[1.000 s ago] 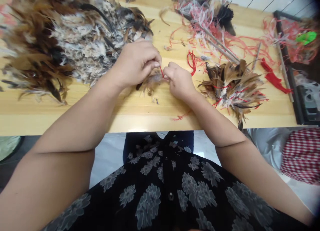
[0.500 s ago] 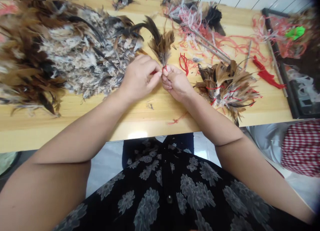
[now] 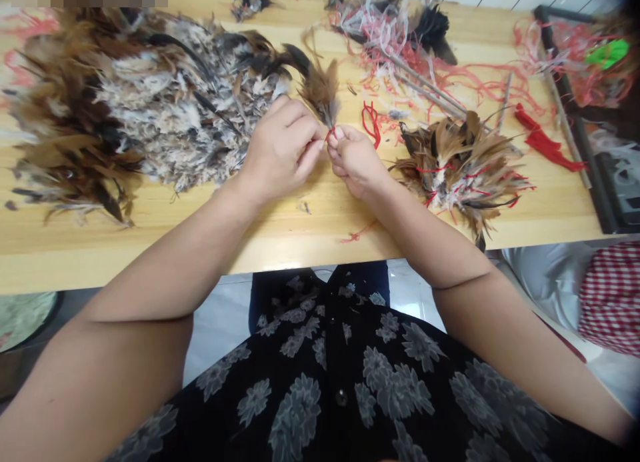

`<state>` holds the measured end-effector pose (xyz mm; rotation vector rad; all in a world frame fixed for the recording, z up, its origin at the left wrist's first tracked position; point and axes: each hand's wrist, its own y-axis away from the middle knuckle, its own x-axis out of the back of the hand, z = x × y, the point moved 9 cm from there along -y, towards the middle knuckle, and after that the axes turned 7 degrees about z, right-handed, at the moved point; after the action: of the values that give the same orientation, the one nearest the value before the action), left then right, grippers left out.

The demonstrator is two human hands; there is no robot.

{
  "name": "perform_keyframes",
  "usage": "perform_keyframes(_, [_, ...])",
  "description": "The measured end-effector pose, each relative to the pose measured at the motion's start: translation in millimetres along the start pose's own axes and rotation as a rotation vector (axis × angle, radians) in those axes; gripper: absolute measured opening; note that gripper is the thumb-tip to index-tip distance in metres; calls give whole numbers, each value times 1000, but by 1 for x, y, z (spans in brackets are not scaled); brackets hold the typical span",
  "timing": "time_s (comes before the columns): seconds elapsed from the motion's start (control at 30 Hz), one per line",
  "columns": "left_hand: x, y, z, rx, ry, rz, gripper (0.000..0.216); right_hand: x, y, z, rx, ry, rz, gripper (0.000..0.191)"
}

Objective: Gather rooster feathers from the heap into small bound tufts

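Note:
A small bunch of brown and dark feathers (image 3: 321, 92) points up and away, its quill ends pinched in the fingers of my right hand (image 3: 357, 157). Red string (image 3: 331, 133) circles the base of the bunch. My left hand (image 3: 285, 145) is closed beside it, thumb and forefinger pinched together at the string; the part between those fingertips is too small to see clearly. Close to my right forearm lies a pile of feather bunches (image 3: 460, 169) bound with red string. Loose red strings (image 3: 371, 123) rest just beyond my right hand.
A large heap of loose feathers (image 3: 170, 109) covers the left of the wooden table (image 3: 295, 249). Pink and white plastic strands (image 3: 385, 42) and thin sticks (image 3: 425, 89) lie at the back. On the right are a red string bundle (image 3: 547, 142) and a dark-framed tray (image 3: 597, 189).
The feather bunch has turned a little between my hands, so its dark feathers lean more to the left. Both hands keep their pinch. The whole view has shifted slightly.

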<state>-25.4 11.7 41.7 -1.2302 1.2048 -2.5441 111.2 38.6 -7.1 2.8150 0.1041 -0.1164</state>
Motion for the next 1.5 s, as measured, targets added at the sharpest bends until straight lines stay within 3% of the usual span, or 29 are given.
perform_keyframes(0.13, [2, 0, 1, 20, 53, -60, 34, 1, 9, -5, -58, -50, -8, 43])
perform_keyframes(0.27, [-4, 0, 2, -187, 119, 118, 60, 2, 22, -11, -146, -148, 33, 48])
perform_keyframes(0.33, [-10, 1, -2, -277, 171, 198, 56, 1, 23, -10, -174, -169, 50, 50])
perform_keyframes(0.4, [-18, 1, -5, -330, 253, 199, 45, 0, 19, -9, -146, -176, 53, 52])
perform_keyframes(0.47, [-24, 0, -10, -296, 341, 156, 42, -2, 11, -8, -60, -169, 32, 52])
perform_keyframes(0.63, [-22, 1, -30, 14, 529, 143, 57, -10, -3, 1, 62, -68, -131, 47])
perform_keyframes(0.8, [-23, 2, -38, 161, 644, 123, 35, -13, -6, 8, 63, -22, -255, 45])
perform_keyframes(0.93, [-19, -1, -29, 84, 636, 126, 22, -12, -7, 7, 75, -29, -279, 37])
perform_keyframes(1.17, [-4, -7, -9, -1, 472, 128, 23, -10, -3, 2, 35, -97, -285, 35])
perform_keyframes(1.33, [10, -8, 4, -211, 444, 215, 28, -7, -3, 4, 4, -120, -253, 38])
perform_keyframes(1.5, [2, -10, -8, -136, 370, 141, 32, -7, -3, 5, 12, -131, -307, 39])
